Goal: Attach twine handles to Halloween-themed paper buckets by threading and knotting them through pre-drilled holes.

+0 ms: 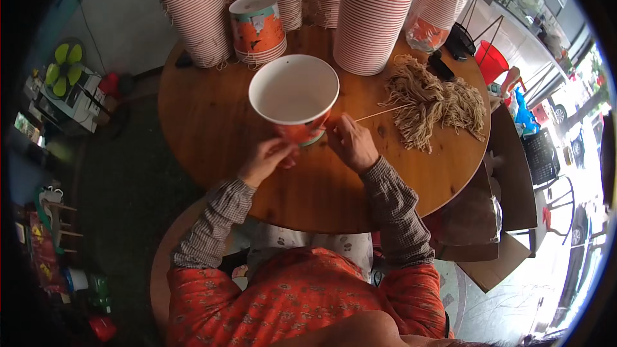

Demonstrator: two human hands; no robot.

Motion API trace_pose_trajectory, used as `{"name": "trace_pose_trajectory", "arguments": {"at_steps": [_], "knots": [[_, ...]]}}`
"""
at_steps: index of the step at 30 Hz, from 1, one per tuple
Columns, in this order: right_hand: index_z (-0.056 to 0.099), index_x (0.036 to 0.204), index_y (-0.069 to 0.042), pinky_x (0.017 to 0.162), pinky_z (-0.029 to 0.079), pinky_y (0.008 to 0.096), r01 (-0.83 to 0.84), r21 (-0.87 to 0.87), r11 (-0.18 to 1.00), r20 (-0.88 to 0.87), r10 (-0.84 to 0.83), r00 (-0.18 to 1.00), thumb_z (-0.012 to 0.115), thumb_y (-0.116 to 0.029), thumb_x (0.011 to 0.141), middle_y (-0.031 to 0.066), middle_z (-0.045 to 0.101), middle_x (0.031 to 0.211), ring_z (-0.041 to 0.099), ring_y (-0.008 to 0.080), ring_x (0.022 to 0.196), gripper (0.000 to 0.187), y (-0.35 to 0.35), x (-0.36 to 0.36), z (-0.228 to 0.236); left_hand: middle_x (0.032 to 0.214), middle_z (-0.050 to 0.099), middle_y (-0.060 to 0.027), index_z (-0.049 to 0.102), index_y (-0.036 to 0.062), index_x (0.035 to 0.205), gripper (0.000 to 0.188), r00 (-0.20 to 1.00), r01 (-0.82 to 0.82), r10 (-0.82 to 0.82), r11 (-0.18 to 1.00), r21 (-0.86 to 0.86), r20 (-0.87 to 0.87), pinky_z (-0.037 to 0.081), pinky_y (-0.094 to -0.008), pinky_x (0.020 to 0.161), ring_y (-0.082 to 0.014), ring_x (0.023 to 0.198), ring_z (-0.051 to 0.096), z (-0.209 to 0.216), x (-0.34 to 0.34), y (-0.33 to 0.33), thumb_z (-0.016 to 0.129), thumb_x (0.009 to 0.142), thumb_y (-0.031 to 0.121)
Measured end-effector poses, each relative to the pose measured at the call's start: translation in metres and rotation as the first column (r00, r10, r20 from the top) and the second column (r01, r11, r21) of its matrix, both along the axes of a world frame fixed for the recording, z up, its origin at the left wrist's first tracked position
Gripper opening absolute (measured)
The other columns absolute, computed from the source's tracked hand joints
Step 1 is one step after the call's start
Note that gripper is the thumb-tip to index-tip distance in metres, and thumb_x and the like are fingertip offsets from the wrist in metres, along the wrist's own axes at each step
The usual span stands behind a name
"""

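A white-lined paper bucket (294,90) with an orange printed outside stands on the round wooden table, its mouth tilted toward me. My right hand (353,144) is closed in a pinch on a thin tan cord (379,114), close to the bucket's right side. From there the cord runs right to a tangled heap of cut cords (437,103). At the bucket's lower left front is my left hand (268,159), its slightly blurred fingers apart and partly curled. I cannot tell whether they touch the bucket.
Tall stacks of nested buckets (376,26) line the far side of the table (205,128). A short upside-down stack (258,29) sits behind the bucket. A plastic-wrapped stack (440,9) and a black object (440,65) lie at the far right. Cardboard boxes (514,180) stand beside the table.
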State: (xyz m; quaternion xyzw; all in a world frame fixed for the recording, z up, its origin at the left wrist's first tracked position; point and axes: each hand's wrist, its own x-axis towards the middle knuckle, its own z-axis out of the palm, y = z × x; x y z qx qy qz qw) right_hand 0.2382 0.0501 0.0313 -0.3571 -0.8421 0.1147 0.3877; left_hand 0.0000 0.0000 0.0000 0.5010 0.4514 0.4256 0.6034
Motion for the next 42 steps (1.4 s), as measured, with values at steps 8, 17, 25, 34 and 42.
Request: {"name": "trace_pose_trajectory", "arguments": {"at_steps": [8,17,25,34,42], "knots": [[0.050,0.098,-0.002,0.062,0.050,0.0329,-0.133,-0.130,0.983,-0.229,0.101,0.968,0.057,-0.002,0.087,0.0127,0.061,0.078,0.064,0.0270,0.068,0.013,-0.016,-0.033,0.011,0.069,0.059,-0.0054,0.061,0.0009,0.091,0.038,0.982,-0.159,0.130,0.960,0.231,0.135,0.046,-0.0250,0.053,-0.0122,0.056,0.056,-0.004,0.046,0.043,0.042,0.100,0.034],[0.051,0.097,-0.001,0.062,0.051,0.0290,-0.093,-0.160,0.983,-0.208,0.058,0.976,0.058,0.000,0.087,0.0113,0.063,0.080,0.065,0.0204,0.069,0.012,-0.007,-0.039,-0.003,0.060,0.053,-0.0011,0.057,0.0031,0.076,0.038,0.985,-0.166,0.144,0.951,0.263,0.100,0.038,-0.0267,0.047,-0.0110,0.049,0.048,0.010,0.048,0.038,0.047,0.100,0.031],[0.056,0.100,0.000,0.062,0.050,0.0288,-0.155,-0.359,0.920,-0.432,-0.016,0.902,0.062,-0.003,0.087,0.0096,0.062,0.078,0.064,0.0179,0.069,0.014,-0.028,-0.048,0.021,0.061,0.051,-0.0075,0.055,-0.0006,0.078,0.022,0.934,-0.234,0.352,0.735,0.637,-0.062,0.042,-0.0287,0.051,-0.0124,0.055,0.052,0.026,0.036,0.022,0.057,0.095,0.013],[0.061,0.091,-0.001,0.052,0.041,0.0180,-0.333,-0.524,0.784,-0.635,-0.099,0.766,0.061,-0.006,0.092,-0.0032,0.054,0.071,0.048,0.0029,0.059,0.004,-0.019,-0.033,0.013,0.060,0.049,0.0002,0.052,0.0046,0.071,0.047,0.977,-0.185,0.129,0.905,0.383,0.167,0.038,-0.0238,0.050,-0.0084,0.053,0.048,0.026,0.034,0.032,0.037,0.102,0.037],[0.061,0.091,-0.001,0.057,0.043,0.0206,-0.316,-0.531,0.786,-0.567,-0.053,0.822,0.062,-0.005,0.090,-0.0008,0.055,0.073,0.051,0.0053,0.064,0.005,-0.021,-0.034,0.012,0.063,0.052,-0.0017,0.053,0.0023,0.076,0.043,0.992,-0.122,0.105,0.858,0.499,0.062,0.038,-0.0240,0.052,-0.0086,0.056,0.047,0.027,0.036,0.026,0.039,0.102,0.033]]}}
